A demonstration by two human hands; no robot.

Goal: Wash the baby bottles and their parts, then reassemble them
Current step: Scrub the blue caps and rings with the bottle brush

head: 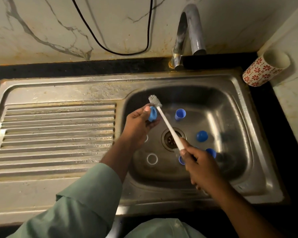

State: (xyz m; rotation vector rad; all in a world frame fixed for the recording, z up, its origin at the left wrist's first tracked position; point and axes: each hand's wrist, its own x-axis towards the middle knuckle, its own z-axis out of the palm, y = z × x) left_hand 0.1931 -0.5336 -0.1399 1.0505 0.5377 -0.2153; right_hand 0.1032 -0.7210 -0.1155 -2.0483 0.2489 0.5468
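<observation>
Above basin's left edge, left hand [139, 121] gripping blue ring [152, 113], brush [163, 121] beside

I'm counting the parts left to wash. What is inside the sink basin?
In the sink: a blue cup, a blue cap, a clear ring and the drain. The right hand partly covers two more blue pieces, so their type is unclear.
</observation>
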